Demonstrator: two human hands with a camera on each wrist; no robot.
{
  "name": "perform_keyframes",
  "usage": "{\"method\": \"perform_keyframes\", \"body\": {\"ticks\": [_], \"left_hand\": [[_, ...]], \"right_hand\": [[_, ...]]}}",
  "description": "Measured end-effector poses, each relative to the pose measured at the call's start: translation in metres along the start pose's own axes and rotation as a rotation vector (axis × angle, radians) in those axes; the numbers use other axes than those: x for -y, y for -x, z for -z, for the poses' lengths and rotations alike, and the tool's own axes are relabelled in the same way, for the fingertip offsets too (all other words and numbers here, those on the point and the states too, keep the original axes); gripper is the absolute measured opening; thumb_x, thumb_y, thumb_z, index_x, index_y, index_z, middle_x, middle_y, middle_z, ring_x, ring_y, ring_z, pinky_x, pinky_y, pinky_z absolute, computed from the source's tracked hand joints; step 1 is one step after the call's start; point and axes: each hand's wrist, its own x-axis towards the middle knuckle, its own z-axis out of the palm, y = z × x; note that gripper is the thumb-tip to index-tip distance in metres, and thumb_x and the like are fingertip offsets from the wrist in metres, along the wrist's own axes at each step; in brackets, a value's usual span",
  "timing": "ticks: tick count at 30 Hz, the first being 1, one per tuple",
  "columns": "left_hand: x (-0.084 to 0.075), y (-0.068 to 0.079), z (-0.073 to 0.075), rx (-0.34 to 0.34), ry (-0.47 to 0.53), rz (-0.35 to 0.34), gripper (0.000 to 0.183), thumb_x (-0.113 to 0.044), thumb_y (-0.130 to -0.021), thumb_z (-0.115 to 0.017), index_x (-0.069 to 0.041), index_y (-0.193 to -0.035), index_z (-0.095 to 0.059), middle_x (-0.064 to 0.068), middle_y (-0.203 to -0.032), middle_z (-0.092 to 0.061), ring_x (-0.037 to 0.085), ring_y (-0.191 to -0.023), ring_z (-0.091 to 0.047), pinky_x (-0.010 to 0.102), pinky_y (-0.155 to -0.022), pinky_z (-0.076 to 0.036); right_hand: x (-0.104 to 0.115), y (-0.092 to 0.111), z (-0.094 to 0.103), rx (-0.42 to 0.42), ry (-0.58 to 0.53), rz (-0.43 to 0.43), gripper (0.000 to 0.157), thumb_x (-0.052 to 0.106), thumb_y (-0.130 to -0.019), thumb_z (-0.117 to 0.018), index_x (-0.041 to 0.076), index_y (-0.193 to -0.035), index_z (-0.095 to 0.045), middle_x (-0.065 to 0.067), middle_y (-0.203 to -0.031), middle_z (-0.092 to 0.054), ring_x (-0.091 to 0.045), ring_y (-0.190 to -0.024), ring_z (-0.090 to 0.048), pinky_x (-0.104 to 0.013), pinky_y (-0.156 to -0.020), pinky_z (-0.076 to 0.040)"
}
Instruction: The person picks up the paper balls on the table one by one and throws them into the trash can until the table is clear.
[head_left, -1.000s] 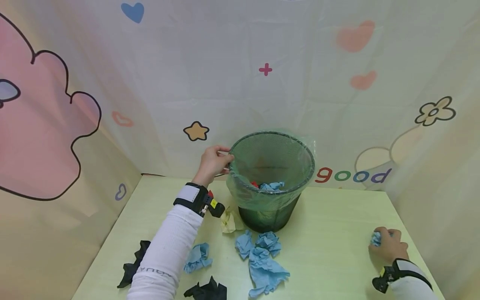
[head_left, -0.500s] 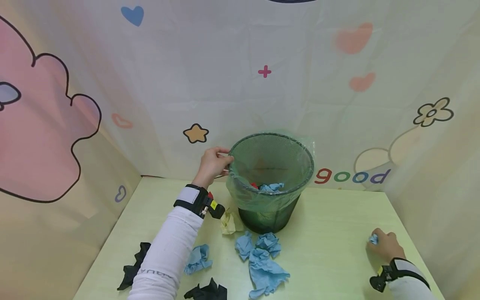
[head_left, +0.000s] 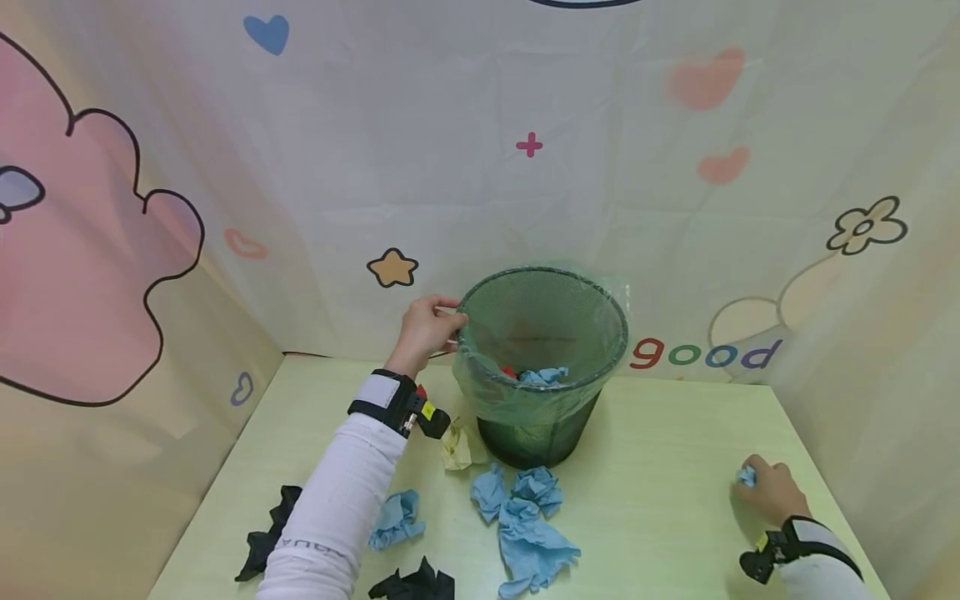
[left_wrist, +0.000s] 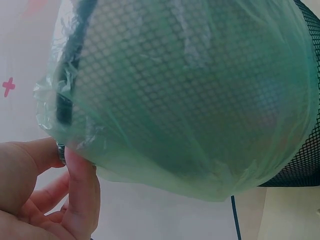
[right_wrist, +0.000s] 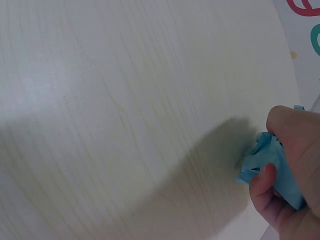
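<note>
A dark mesh wastebasket (head_left: 525,433) lined with a green plastic bag (left_wrist: 200,125) stands at the back middle of the table. Its left rim is pinched between the thumb and fingers of my left hand (head_left: 423,332). Red and blue crumpled paper (head_left: 543,376) shows inside the basket. Over at the table's right side, my right hand (head_left: 775,490) grips a crumpled ball of blue paper (right_wrist: 272,167), its fingers curled round it and covering part of it.
Several crumpled blue papers (head_left: 532,542) lie in front of the wastebasket, with a yellow one (head_left: 456,448) at its base. Black crumpled papers (head_left: 416,582) lie at the table's front and left, partly behind my left sleeve. A printed curtain (head_left: 465,125) backs the table (head_left: 660,517).
My right hand has shifted slightly left and closed further over the blue paper, so less of it shows. My left hand stays on the rim.
</note>
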Motion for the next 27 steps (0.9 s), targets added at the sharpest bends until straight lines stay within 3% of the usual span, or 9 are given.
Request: {"method": "perform_keyframes", "body": {"ticks": [10, 17, 27], "left_hand": [[0.001, 0.0, 0.0, -0.001, 0.002, -0.004, 0.031, -0.018, -0.087, -0.062, -0.009, -0.116, -0.058, 0.011, -0.092, -0.057, 0.018, -0.071, -0.062, 0.03, -0.06, -0.055], [-0.001, 0.001, 0.001, -0.009, 0.006, -0.01, 0.031, -0.017, -0.087, -0.062, -0.009, -0.117, -0.058, 0.011, -0.091, -0.058, 0.017, -0.071, -0.063, 0.041, -0.071, -0.054], [0.001, 0.001, 0.0, -0.003, -0.002, -0.01, 0.03, -0.018, -0.088, -0.061, -0.01, -0.117, -0.058, 0.011, -0.092, -0.057, 0.017, -0.071, -0.063, 0.033, -0.062, -0.055]], "right_hand": [[0.009, -0.009, 0.019, -0.117, 0.006, 0.097, 0.026, 0.013, -0.08, -0.056, -0.003, -0.1, -0.05, -0.03, -0.089, -0.046, -0.039, -0.08, -0.048, -0.046, -0.056, -0.044], [0.026, -0.017, 0.04, -0.147, 0.035, 0.167, 0.026, 0.013, -0.08, -0.056, -0.004, -0.099, -0.05, -0.029, -0.087, -0.048, -0.038, -0.079, -0.047, -0.044, -0.057, -0.044], [0.051, -0.027, 0.07, -0.191, 0.068, 0.276, 0.025, 0.008, -0.078, -0.06, -0.007, -0.097, -0.052, -0.027, -0.083, -0.051, -0.036, -0.075, -0.047, -0.044, -0.059, -0.042]]}}
